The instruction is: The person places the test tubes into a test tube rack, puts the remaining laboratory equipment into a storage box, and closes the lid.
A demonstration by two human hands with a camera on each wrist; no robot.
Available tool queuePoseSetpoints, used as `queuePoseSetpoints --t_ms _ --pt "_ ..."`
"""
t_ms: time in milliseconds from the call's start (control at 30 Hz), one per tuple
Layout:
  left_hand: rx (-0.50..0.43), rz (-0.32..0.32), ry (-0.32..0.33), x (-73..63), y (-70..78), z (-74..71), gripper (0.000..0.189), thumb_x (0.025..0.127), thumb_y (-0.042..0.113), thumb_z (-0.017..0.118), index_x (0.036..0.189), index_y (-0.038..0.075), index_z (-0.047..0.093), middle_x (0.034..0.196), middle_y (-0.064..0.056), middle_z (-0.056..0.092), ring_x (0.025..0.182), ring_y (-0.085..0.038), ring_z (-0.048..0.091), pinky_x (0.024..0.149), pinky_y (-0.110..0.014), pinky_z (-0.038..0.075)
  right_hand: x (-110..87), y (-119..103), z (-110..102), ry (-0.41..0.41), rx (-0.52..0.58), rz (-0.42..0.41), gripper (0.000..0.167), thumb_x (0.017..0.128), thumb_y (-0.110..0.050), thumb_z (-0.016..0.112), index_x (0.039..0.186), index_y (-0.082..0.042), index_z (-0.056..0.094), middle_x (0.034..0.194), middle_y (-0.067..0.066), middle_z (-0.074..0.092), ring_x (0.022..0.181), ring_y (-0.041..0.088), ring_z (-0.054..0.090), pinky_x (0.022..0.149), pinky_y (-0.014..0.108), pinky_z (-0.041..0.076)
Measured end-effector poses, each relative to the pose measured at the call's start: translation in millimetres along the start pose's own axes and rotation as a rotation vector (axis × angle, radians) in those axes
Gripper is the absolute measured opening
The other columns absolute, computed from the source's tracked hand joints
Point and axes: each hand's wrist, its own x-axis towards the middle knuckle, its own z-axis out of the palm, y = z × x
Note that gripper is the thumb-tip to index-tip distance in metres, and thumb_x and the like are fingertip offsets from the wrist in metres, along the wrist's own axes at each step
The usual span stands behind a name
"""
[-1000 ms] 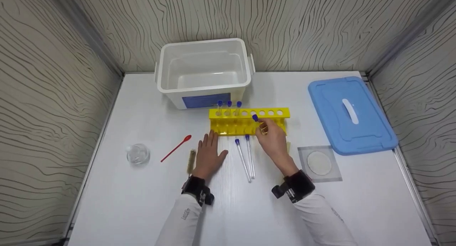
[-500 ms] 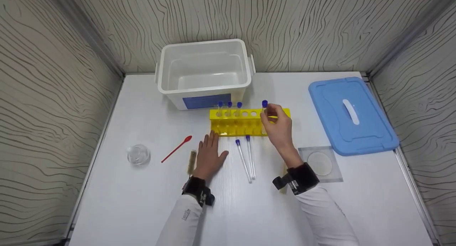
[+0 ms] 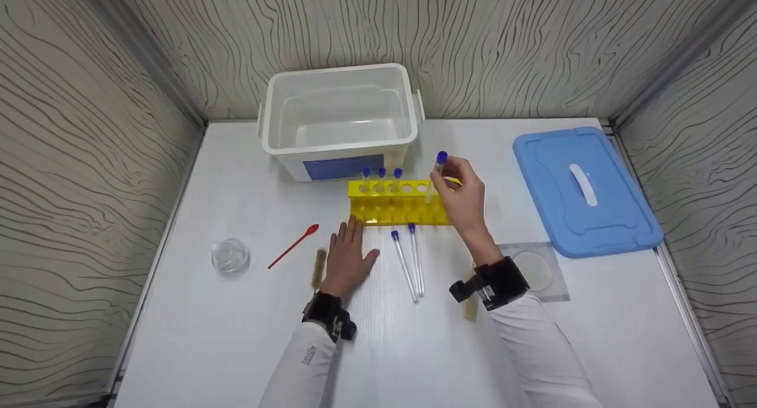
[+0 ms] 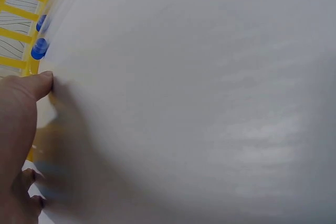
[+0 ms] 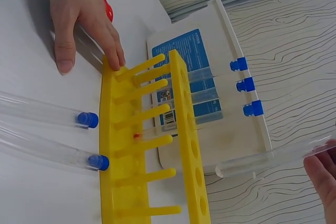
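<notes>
My right hand (image 3: 465,200) pinches a clear test tube with a blue cap (image 3: 442,157) near its top. In the right wrist view this test tube (image 5: 257,162) is tilted, its rounded bottom beside the upper bar and outside the holes. The yellow test tube rack (image 3: 402,220) holds three capped tubes (image 3: 380,180) at its left end. My left hand (image 3: 348,263) lies with straight fingers on the table, its fingertips touching the rack's front left corner. Two more capped tubes (image 3: 405,267) lie on the table between my hands.
Behind the rack stands a white bin (image 3: 340,142), its blue lid (image 3: 591,219) lying at the right. A glass jar (image 3: 229,256), red spoon (image 3: 293,246) and tube brush (image 3: 318,268) are at the left. A grey square with a white disc (image 3: 532,271) lies by my right wrist.
My right hand has lifted the test tube up and to the right from in front of the rack, and the tube now leans. My left hand has stayed still.
</notes>
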Motion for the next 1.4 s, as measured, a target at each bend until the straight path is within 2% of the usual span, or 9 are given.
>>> queuePoseSetpoints --t_ms 267,500,767,1167,1400 --pt "0.017 0.004 0.007 0.5 -0.2 -0.9 0.084 0.105 0.051 0.054 0.168 0.005 0.022 0.177 -0.015 0.016 0.164 -0.038 0.018 0.134 -0.057 0.019 5.7 2 14 -0.019 0.072 0.049 0.032 0.101 -0.012 0.069 0.129 0.001 0.062 0.119 0.017 0.067 0.114 0.023 0.067 0.097 0.015 0.056" --pt "0.015 -0.004 -0.002 0.3 0.0 -0.2 0.084 0.105 0.052 0.053 0.168 0.006 0.02 0.178 -0.014 0.015 0.165 -0.037 0.017 0.134 -0.056 0.018 10.0 13 22 -0.041 0.074 0.098 0.032 0.101 -0.01 0.069 0.131 -0.001 0.062 0.124 0.018 0.067 0.122 0.028 0.068 0.106 0.03 0.058" --pt "0.04 -0.019 -0.021 0.7 0.3 1.3 0.085 0.105 0.054 0.051 0.168 0.007 0.019 0.178 -0.012 0.013 0.166 -0.035 0.016 0.135 -0.055 0.017 11.8 22 29 -0.074 0.036 0.135 0.032 0.102 -0.01 0.067 0.132 0.001 0.061 0.127 0.019 0.068 0.125 0.03 0.068 0.109 0.042 0.057" --pt "-0.037 0.027 0.038 -4.3 2.2 -3.5 0.081 0.106 0.047 0.056 0.167 0.004 0.024 0.177 -0.017 0.018 0.164 -0.04 0.019 0.134 -0.058 0.018 14.9 32 40 -0.132 -0.052 0.21 0.034 0.102 -0.014 0.067 0.134 -0.002 0.061 0.134 0.018 0.067 0.129 0.032 0.065 0.114 0.044 0.054" --pt "-0.013 0.01 0.021 -3.9 2.8 -3.7 0.082 0.106 0.048 0.055 0.167 0.004 0.023 0.177 -0.016 0.016 0.164 -0.039 0.018 0.134 -0.057 0.017 15.7 38 45 -0.164 -0.102 0.251 0.034 0.104 -0.014 0.064 0.136 -0.002 0.059 0.138 0.02 0.066 0.129 0.032 0.064 0.116 0.044 0.052"
